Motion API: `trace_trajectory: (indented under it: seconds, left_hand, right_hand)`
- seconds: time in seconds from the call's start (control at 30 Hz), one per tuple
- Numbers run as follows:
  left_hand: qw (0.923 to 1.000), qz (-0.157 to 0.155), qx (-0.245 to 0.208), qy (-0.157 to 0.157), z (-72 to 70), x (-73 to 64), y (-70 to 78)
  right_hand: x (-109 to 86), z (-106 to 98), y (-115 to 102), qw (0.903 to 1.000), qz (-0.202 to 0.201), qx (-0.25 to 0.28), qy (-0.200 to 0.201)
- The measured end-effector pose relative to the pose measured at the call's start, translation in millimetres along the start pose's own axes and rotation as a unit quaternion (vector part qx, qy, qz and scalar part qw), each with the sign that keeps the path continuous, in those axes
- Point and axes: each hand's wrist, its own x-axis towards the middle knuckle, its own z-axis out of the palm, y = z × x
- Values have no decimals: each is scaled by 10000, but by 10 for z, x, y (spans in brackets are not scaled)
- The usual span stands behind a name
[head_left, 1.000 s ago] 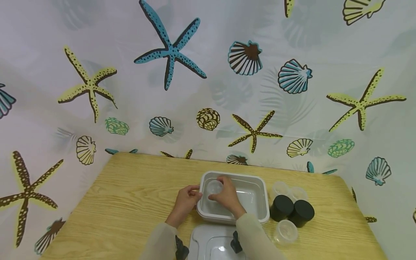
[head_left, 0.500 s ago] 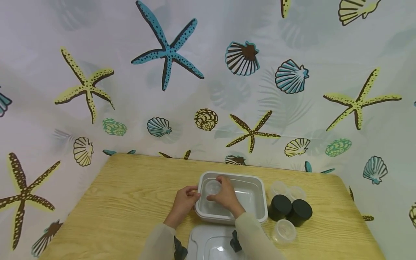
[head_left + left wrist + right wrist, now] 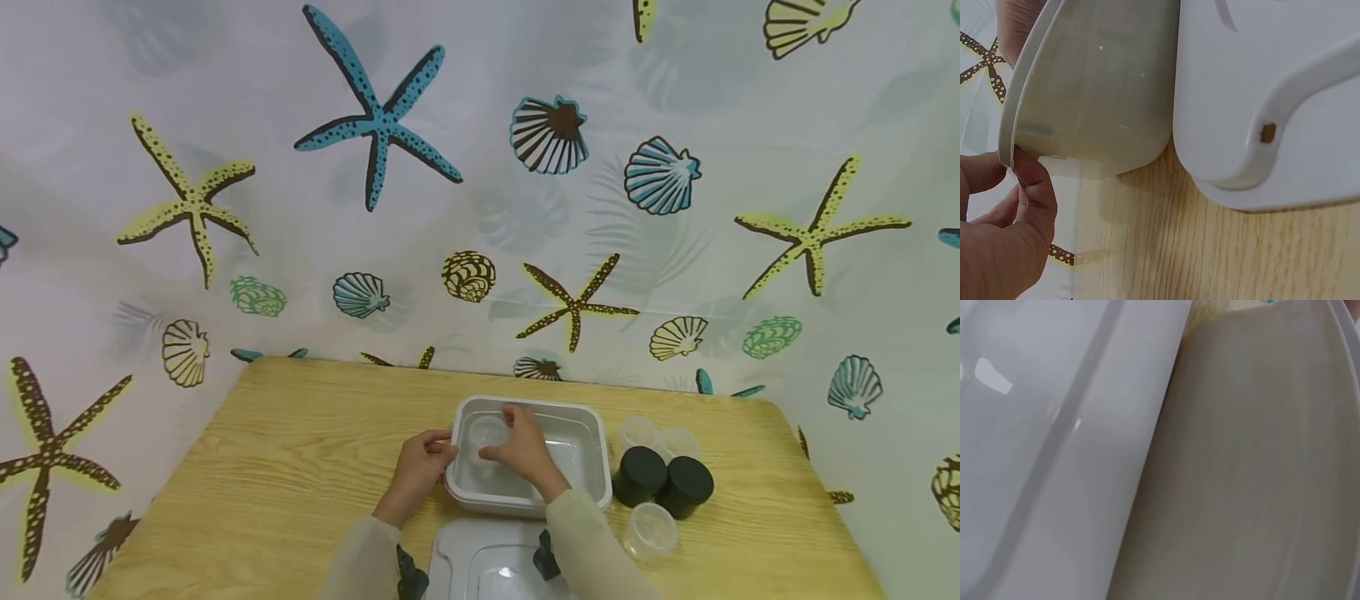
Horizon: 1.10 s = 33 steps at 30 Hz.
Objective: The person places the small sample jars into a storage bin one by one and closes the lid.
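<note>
Clear plastic cup is gripped by R hand, thumb & fingers on opp. sides, inside tub at its L end; base contact can't be confirmed. Tub's L rim is pinched by L hand. Placing the cup is prob. the step in hand; next, an even release w/o tipping seems called for.

Tub: lower centre of frame, on table; one cup within its left part. Lid: bottom edge, before tub. Right of tub: paired cylinders; two more cups behind, a single cup before.
</note>
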Motion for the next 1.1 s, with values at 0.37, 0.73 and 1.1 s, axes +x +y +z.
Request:
trace_trajectory:
  seconds: [0.37, 0.73, 1.1]
  left_hand:
    - [9999, -54, 62, 83, 25, 8, -19]
    - [9999, -35, 49, 103, 20, 23, -23]
    - [10000, -39, 1, 27, 34, 52, -23]
  right_hand:
    - [-90, -162, 4, 9997, 181, 183, 32]
    - [-235, -354, -2, 9983, -145, 509, 260]
    - [-429, -550, 54, 9963, -278, 675, 454]
